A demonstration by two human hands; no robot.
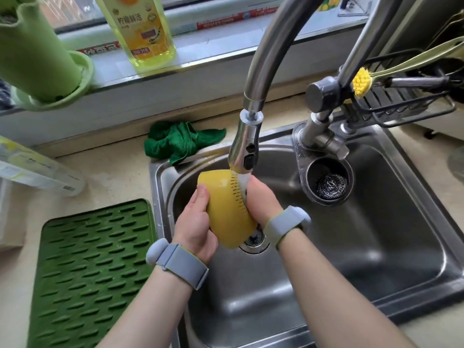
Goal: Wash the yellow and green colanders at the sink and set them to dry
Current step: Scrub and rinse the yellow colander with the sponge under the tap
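The yellow colander (226,207) is tipped on its side over the steel sink (376,259), right under the faucet head (244,149). Water runs from the head onto its slotted upper edge. My left hand (194,222) grips the colander's solid outer wall from the left. My right hand (261,199) presses against its slotted right side, fingers hidden behind the rim. The sink drain (254,241) shows just beneath the colander. On the windowsill at the far left, a green bowl-like rim (85,69) sits under a green cloth; I cannot tell whether it is the green colander.
A green ribbed drying mat (93,272) lies on the counter left of the sink. A crumpled green cloth (178,141) rests at the sink's back-left corner. A dish-soap bottle (145,33) stands on the sill. A steel scourer (330,187) sits in a cup; a black wire rack (401,101) holds a yellow brush.
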